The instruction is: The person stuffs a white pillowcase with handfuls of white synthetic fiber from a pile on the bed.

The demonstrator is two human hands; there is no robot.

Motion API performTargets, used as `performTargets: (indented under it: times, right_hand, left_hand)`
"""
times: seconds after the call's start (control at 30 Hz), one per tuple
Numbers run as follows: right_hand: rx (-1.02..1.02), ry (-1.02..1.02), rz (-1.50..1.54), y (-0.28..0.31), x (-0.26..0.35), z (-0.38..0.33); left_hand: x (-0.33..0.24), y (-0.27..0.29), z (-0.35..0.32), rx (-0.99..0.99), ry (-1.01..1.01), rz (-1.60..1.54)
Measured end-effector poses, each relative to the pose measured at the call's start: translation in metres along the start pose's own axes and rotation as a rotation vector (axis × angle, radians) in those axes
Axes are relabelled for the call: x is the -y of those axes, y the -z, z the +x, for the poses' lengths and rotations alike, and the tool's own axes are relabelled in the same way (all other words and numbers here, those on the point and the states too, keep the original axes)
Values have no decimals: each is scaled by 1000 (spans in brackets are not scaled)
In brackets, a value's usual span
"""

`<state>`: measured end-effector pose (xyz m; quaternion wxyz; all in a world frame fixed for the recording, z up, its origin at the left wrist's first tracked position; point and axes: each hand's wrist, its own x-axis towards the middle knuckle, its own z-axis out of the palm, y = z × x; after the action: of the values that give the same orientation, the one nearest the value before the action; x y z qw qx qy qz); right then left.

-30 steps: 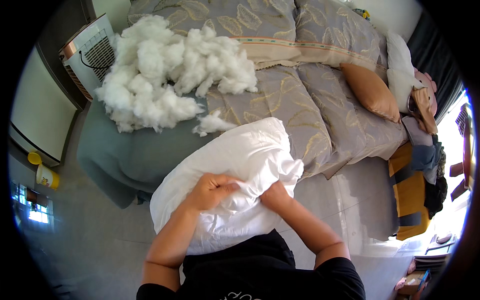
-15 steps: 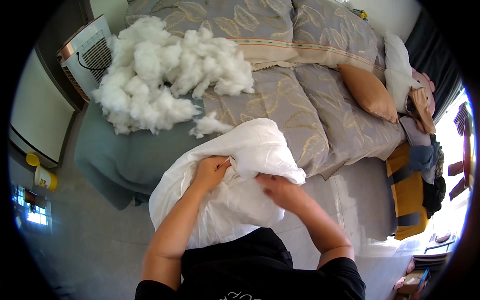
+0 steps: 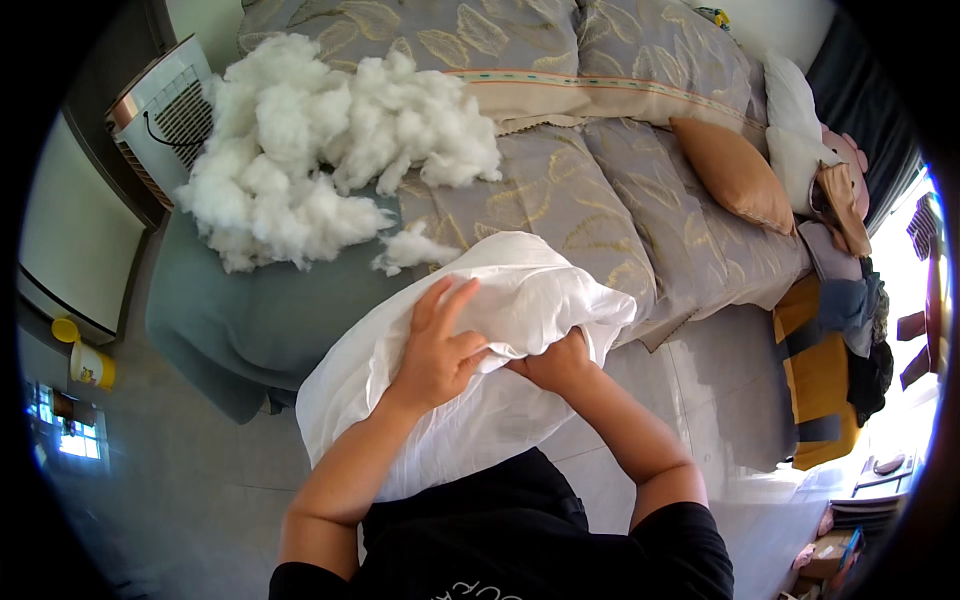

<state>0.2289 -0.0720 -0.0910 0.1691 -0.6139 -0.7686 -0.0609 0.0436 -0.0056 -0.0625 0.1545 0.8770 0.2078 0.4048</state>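
Note:
A white fabric cover (image 3: 530, 275), puffed and wrinkled like a pillow casing, lies across my lap and against the bed's near edge. My left hand (image 3: 437, 352) rests on it with fingers stretched and spread, the thumb side close to a fold. Beside it, my right hand (image 3: 560, 362) is closed on the cover's edge, its fingertips partly tucked under the cloth. Beyond the cover, a big heap of white fluffy stuffing (image 3: 290, 140) sits on the bed, and a small loose tuft (image 3: 412, 248) lies nearer to me.
The bed has a grey leaf-patterned spread (image 3: 570, 190) and a blue-green cover (image 3: 230, 310) at its left. An orange-brown cushion (image 3: 732, 175) lies right. A white appliance (image 3: 165, 115) stands far left, a yellow-and-white tub (image 3: 92, 366) on the floor. Clothes hang over a yellow item (image 3: 815, 380) at right.
My left hand has opened its fingers and moved slightly right. My right hand has closed on the cloth edge, and the cover's right end has shifted up and right.

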Motion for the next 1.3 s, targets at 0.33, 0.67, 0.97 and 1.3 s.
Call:
performTargets:
  times: [0.33, 0.67, 0.97, 1.3]
  right_hand:
    - [-224, -36, -118, 32, 28, -14]
    - [3, -275, -68, -61, -31, 41]
    - [34, -293, 181, 22, -9, 17]
    - [-262, -344, 250, 70, -2, -41]
  left_hand:
    - [33, -45, 3, 316, 95, 251]
    - [29, -58, -27, 203, 78, 312]
    - [25, -12, -15, -19, 219, 117]
    - [8, 18, -1, -91, 222, -180]
